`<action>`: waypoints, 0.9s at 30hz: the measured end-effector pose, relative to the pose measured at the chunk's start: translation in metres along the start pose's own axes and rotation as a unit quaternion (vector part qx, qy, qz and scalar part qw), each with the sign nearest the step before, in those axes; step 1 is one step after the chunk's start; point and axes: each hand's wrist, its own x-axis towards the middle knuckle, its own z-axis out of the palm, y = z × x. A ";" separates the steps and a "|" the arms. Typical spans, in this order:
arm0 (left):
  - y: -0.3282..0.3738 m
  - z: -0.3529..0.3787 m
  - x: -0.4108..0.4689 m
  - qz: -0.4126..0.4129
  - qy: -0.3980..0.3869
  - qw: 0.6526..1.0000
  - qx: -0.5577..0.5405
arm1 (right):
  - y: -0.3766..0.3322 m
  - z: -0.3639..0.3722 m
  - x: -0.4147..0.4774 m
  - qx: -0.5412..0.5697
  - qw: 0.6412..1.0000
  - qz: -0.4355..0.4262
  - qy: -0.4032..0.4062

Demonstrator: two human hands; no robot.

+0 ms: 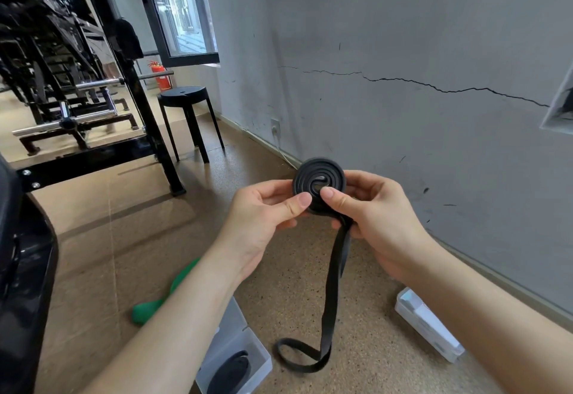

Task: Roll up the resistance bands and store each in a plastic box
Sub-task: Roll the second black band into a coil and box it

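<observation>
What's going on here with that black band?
A person is rolling a black resistance band into a coil, pinched in the air by the left hand and right hand. Its loose tail hangs to the floor. An open plastic box below holds another rolled black band; a green band and a second box lie nearby.

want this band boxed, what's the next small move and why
Probably wind another turn: rotate the black coil, pinched between the left hand and right hand, to take up the loose tail, which hangs and loops on the floor. The band is not yet fully rolled.
</observation>
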 end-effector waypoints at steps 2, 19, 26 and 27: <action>0.002 0.000 0.001 0.017 0.019 1.000 -0.003 | 0.001 0.001 0.000 -0.008 1.000 0.015 -0.011; 0.016 -0.015 0.002 0.076 -0.030 0.947 0.310 | -0.014 -0.009 0.000 -0.284 0.952 -0.032 -0.114; 0.014 -0.013 -0.001 0.057 -0.036 0.956 0.285 | -0.013 -0.013 -0.001 -0.248 0.962 -0.043 -0.106; 0.013 -0.011 0.000 0.047 -0.024 0.972 0.227 | -0.012 -0.013 -0.001 -0.218 0.971 -0.035 -0.094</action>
